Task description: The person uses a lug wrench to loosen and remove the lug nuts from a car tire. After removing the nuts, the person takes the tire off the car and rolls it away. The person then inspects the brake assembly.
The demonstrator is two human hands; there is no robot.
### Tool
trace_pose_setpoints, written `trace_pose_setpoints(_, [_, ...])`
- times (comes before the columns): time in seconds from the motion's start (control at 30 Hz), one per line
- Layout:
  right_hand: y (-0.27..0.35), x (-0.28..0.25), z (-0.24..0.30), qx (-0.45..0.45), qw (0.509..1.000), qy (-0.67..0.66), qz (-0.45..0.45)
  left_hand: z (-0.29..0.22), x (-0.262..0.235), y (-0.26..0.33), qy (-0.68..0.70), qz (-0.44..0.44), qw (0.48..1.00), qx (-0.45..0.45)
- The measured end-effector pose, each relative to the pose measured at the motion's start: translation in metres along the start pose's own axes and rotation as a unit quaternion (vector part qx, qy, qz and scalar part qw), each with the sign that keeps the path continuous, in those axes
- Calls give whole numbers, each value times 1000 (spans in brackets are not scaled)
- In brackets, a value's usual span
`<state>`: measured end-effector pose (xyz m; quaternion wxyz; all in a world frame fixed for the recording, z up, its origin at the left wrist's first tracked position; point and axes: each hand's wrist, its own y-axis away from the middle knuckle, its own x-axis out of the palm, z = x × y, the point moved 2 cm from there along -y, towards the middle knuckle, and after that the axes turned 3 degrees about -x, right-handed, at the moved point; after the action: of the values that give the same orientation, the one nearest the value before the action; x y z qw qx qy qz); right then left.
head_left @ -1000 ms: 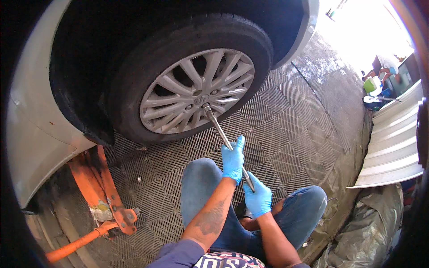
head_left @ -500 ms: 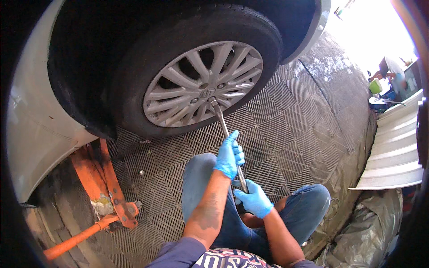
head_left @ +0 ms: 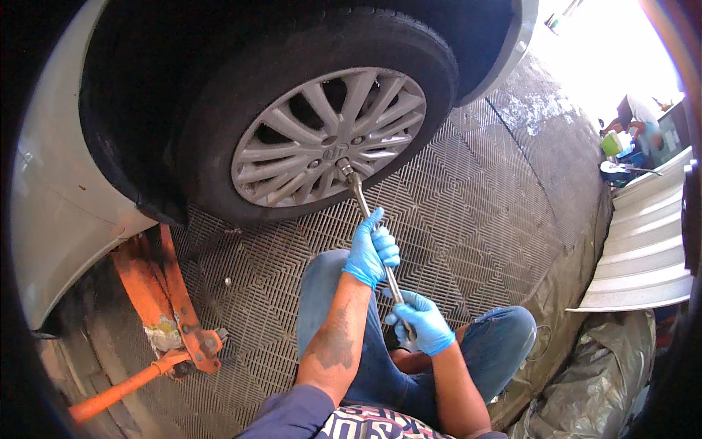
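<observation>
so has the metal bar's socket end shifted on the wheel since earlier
No, no shift visible: judged against the centre badge of the wheel, the socket end sits at the same spot, just below and right of it.

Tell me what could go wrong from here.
Slip: the socket sits against the wheel; if it came off, the left hand and right hand, both on the long metal tool, might jerk toward the bent knees.

Shifting: an orange jack stands by the car body; whether it bears weight is hidden, so hard force could perhaps rock the car.
</observation>
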<state>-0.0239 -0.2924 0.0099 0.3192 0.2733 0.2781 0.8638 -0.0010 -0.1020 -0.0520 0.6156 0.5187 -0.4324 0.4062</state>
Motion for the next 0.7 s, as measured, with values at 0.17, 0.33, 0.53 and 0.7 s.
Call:
trace_pose_setpoints(0.17, [9,11,11,14,951,-231,204,-1,22,-4,16,-35,997,69])
trace_pose_setpoints(0.33, [-1,12,-6,-163,818,522,-179,20,18,9,-366,-390,803,263])
trace_pose_setpoints(0.53, [14,18,-11,15,987,-157,42,-1,18,9,42,36,998,24])
trace_pose_setpoints(0.7, [13,16,1,1,993,-106,53,2,20,6,-14,-58,992,114])
